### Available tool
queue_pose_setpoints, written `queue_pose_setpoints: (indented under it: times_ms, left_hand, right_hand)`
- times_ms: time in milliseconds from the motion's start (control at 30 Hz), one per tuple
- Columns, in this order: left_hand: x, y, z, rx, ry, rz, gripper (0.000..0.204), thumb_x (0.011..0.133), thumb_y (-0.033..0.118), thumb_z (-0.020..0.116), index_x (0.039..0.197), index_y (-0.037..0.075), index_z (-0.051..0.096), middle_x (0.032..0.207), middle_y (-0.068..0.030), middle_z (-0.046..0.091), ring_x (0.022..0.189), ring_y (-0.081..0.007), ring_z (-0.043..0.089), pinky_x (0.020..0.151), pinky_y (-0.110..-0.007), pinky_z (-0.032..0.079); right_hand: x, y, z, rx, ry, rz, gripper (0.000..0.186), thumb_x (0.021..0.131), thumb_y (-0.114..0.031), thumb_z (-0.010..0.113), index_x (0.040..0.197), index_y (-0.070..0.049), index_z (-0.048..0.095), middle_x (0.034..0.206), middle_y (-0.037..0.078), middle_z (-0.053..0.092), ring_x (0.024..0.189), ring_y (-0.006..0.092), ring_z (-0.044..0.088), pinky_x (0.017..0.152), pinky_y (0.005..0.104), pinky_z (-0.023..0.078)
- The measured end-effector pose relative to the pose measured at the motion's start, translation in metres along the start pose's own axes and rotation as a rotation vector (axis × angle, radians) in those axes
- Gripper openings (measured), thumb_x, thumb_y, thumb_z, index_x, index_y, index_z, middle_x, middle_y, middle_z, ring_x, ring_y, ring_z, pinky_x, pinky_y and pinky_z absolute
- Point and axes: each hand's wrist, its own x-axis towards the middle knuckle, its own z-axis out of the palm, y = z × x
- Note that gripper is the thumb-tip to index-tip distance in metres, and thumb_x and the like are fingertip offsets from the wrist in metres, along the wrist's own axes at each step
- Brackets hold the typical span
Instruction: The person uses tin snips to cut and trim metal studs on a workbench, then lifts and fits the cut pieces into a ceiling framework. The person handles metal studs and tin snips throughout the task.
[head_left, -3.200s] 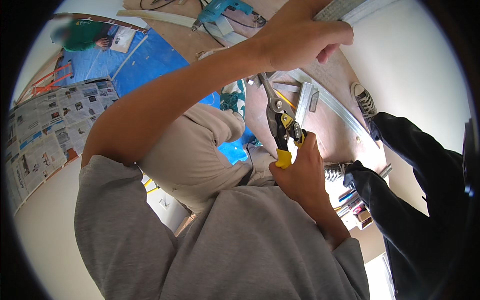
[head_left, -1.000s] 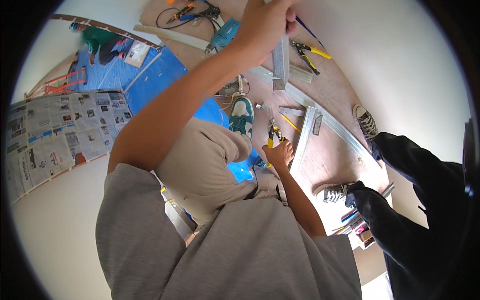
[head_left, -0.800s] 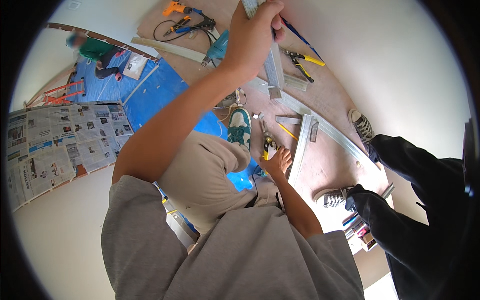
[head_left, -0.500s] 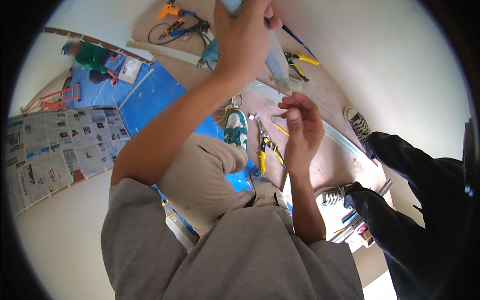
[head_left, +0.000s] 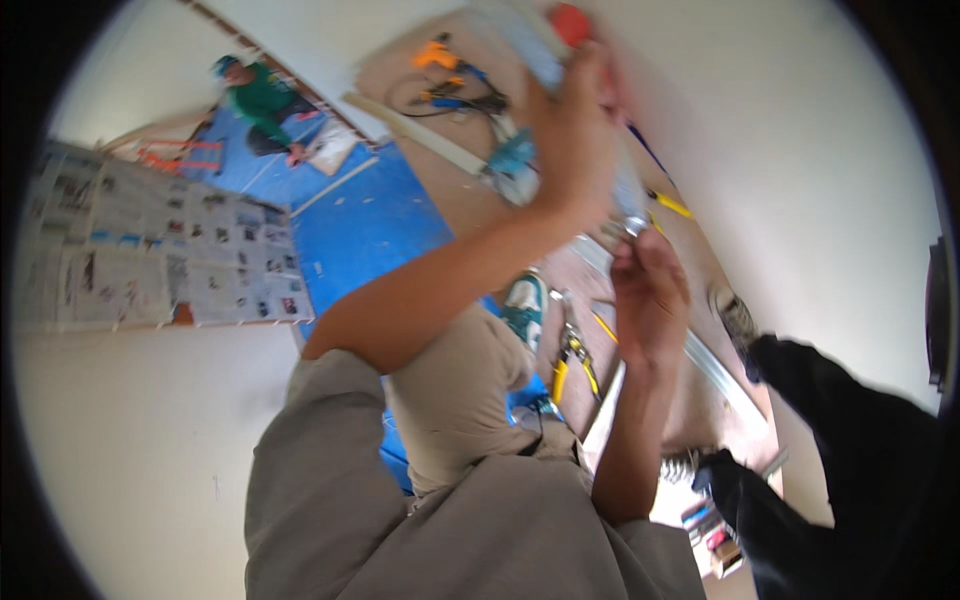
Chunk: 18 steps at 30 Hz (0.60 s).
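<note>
My left hand [head_left: 575, 135] is wrapped round a metal channel [head_left: 628, 190] raised toward the top of the view, blurred by motion. My right hand [head_left: 650, 280] has its curled fingers at the channel's lower end. Yellow-handled metal snips [head_left: 574, 350] lie on the floor left of my right wrist, beside my shoe [head_left: 525, 315]. A second yellow-handled tool [head_left: 672, 203] lies farther up, partly behind the channel. Another long metal piece [head_left: 725, 385] lies on the floor to the right of my right arm.
An orange tool [head_left: 438, 58] with cords and a teal drill [head_left: 510, 152] lie above. A co-worker in green [head_left: 260, 95] crouches on blue sheeting [head_left: 365, 215]. Newspaper [head_left: 150, 240] covers a surface at left. Another person's dark-trousered legs [head_left: 840, 440] are at right, beside a white wall [head_left: 820, 170].
My right hand has released the snips onto the floor and risen to the metal channel's lower end. My left hand still holds the channel. The whole view has shifted.
</note>
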Motion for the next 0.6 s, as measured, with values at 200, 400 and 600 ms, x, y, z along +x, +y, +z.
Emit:
queue_pose_setpoints:
  times_ms: [200,400,600]
  left_hand:
    - [-0.01,0.006,0.009,0.163,-0.086,0.122,0.026,0.102,0.016,0.061,0.111,0.004,0.04,0.087,-0.0029,0.043,0.077,-0.0107,0.042,0.066,-0.03,0.041]
    - [-0.009,0.005,0.006,0.436,-0.109,0.405,0.038,0.102,0.017,0.063,0.124,0.004,0.035,0.083,-0.0029,0.044,0.073,-0.009,0.043,0.063,-0.028,0.039]
    - [-0.013,0.0,0.008,0.543,-0.155,0.762,0.04,0.101,0.022,0.064,0.123,0.003,0.036,0.085,-0.0057,0.048,0.075,-0.0124,0.048,0.064,-0.03,0.041]
  right_hand:
    - [0.005,0.008,0.025,-0.402,0.387,-0.271,0.043,0.097,-0.012,0.071,0.131,-0.004,0.046,0.106,0.011,0.072,0.096,0.0167,0.068,0.092,0.0327,0.049]
    - [0.006,0.001,0.074,-0.915,0.538,-0.513,0.051,0.093,-0.01,0.073,0.132,0.008,0.045,0.1,0.014,0.072,0.097,0.0205,0.07,0.097,0.036,0.05]
    - [0.015,0.012,0.053,-0.699,0.467,-0.26,0.039,0.097,-0.007,0.066,0.13,0.007,0.051,0.112,0.017,0.07,0.108,0.0217,0.067,0.101,0.0361,0.05]
